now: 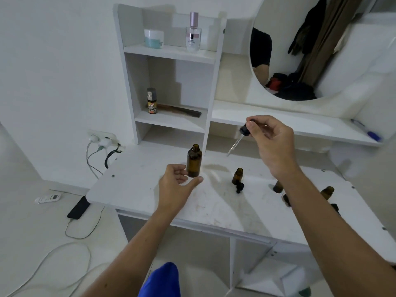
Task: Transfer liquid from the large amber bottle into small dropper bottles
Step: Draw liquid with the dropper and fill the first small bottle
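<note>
The large amber bottle (194, 160) stands uncapped on the white desk (150, 189). My left hand (176, 184) curls just beside its base with fingers apart, and I cannot tell whether it touches the glass. My right hand (271, 142) is raised above the desk, pinching the black bulb of a glass dropper (239, 139) whose tip slants down to the left. A small amber dropper bottle (237, 175) stands open in the middle, a black dropper cap (239, 187) lying in front of it. Two more small bottles (278, 186) (327, 192) sit partly behind my right forearm.
A white shelf unit (171, 54) rises at the desk's back with a jar, a perfume bottle, a small bottle and a comb. A round mirror (300, 50) hangs on the right, a pen (366, 129) on the ledge below it. Cables, a phone and a wall socket are at the left.
</note>
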